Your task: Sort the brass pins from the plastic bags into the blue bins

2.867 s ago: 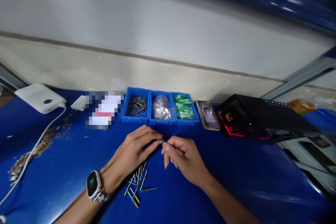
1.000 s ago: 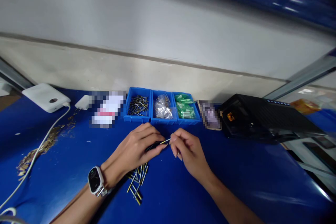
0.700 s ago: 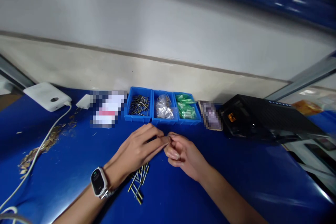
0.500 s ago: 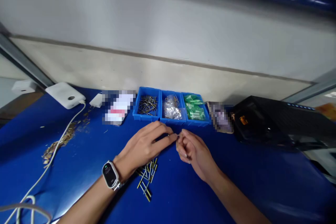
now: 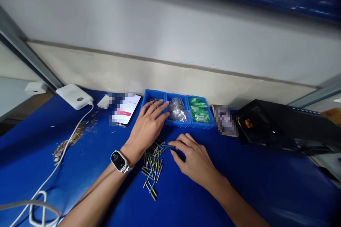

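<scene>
My left hand (image 5: 147,124), with a smartwatch (image 5: 119,161) on its wrist, reaches over the left blue bin (image 5: 146,95) with fingers spread. Thin dark metal pins (image 5: 152,99) in that bin are partly covered by the fingers. To its right, my right hand (image 5: 194,158) has thumb and index finger at the brass-coloured end of a thin metal pin (image 5: 165,145), which points left toward a pile. That pile of pins with brass-coloured ends (image 5: 152,170) lies loose on the blue table, partly under the left forearm and hand.
The middle bin (image 5: 177,124) has clear plastic bags; the right bin (image 5: 201,125) holds green packets. Left are a lit phone (image 5: 126,110), a white plug (image 5: 104,101), a white device with a cable (image 5: 74,96) and brown debris (image 5: 69,143). Right are another phone (image 5: 225,120) and a black box (image 5: 277,124).
My hands, together in front of the bins before, have parted. The left has moved up over the left bin with its fingers spread; the right has turned palm down beside the pile, which looks larger.
</scene>
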Demonstrator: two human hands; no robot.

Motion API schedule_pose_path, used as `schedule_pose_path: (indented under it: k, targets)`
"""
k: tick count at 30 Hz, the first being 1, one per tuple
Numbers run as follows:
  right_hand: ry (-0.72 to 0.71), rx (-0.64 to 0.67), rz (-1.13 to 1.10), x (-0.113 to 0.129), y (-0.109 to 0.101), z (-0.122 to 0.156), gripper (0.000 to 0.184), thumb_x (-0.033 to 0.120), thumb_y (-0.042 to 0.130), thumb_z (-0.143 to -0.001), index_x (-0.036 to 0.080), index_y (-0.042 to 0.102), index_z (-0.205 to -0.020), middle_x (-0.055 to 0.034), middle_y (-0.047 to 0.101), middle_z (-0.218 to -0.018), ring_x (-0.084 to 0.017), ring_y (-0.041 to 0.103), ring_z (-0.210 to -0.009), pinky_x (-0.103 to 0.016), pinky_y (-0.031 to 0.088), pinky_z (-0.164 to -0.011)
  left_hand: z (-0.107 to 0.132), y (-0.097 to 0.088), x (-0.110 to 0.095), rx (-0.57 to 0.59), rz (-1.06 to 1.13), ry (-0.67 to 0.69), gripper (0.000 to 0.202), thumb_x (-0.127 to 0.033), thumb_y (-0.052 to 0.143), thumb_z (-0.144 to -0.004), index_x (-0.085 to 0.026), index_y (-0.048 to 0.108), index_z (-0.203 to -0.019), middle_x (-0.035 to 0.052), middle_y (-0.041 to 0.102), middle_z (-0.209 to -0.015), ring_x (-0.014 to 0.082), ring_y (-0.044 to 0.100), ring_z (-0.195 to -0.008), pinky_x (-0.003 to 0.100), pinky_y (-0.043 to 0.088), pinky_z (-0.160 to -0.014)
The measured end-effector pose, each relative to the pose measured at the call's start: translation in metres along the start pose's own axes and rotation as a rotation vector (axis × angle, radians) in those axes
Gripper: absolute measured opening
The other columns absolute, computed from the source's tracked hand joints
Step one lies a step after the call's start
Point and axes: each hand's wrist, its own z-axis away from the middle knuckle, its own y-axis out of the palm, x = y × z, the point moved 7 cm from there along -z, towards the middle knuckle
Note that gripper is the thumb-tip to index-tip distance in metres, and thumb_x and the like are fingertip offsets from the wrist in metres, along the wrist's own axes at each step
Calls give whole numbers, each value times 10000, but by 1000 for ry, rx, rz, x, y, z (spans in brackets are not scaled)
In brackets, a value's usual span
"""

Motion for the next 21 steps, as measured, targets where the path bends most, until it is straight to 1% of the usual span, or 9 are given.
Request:
schedule_pose_path:
  k: [2,4,6,9,12,13,15,18,21]
  targets:
    - [-9,35,22,-2,-1,-1,112,168,559,-894,237,646,-895,-31,649,-857,-224,584,-889,-336,442,-702,1,2,-7,55,-18,40,235,-77,561,-928,-153,668,-1122,97,538,-1439,284,425,-1380,541,328,-1138]
    - [-21,76,22,-4,-1,0,112,153,567,-878,227,604,-802,-3,626,-748,-201,583,-808,-326,427,-689,2,4,-12,97,-31,66,226,-85,564,-927,-163,673,-1109,77,555,-1426,284,422,-1381,536,314,-1145]
    - [-22,99,7,-6,-1,2,121,136,573,-856,225,581,-775,12,607,-688,-188,578,-759,-319,415,-681,2,5,-14,117,-36,77,222,-100,555,-938,-176,672,-1110,63,569,-1411,283,430,-1372,536,322,-1134]
    - [-12,91,-43,-9,-1,3,122,112,578,-821,226,577,-776,19,608,-682,-177,573,-727,-320,411,-692,3,8,-15,128,-31,81,218,-119,551,-947,-185,668,-1118,51,585,-1391,283,448,-1348,536,329,-1117]
    - [48,53,-188,-12,-5,3,109,122,586,-817,225,599,-784,15,623,-707,-165,570,-707,-312,420,-685,4,9,-15,132,-14,79,215,-122,544,-953,-189,665,-1116,46,593,-1377,283,460,-1327,536,327,-1104]
    - [92,42,-282,-14,-7,2,95,141,592,-829,223,614,-788,9,634,-718,-161,571,-693,-302,423,-663,4,9,-15,130,-6,80,216,-119,542,-952,-189,664,-1116,48,592,-1377,283,462,-1322,536,327,-1098]
    - [203,31,-550,-22,-7,0,67,215,613,-864,214,645,-805,-9,668,-752,-145,562,-636,-276,419,-586,4,7,-18,123,23,84,218,-124,539,-954,-188,655,-1128,57,593,-1371,281,466,-1310,530,333,-1084]
    - [385,-16,-1048,-35,-2,-1,165,352,658,-877,192,661,-841,-42,697,-793,-129,535,-577,-235,377,-475,7,0,-22,91,128,75,249,-161,518,-977,-191,611,-1206,62,620,-1319,260,496,-1255,493,373,-1035]
    - [558,-68,-1445,-44,10,0,224,397,714,-837,183,653,-862,-12,637,-721,-98,462,-535,-190,286,-427,12,-7,-30,71,286,69,286,-211,520,-986,-189,566,-1268,73,647,-1238,237,534,-1161,435,428,-951]
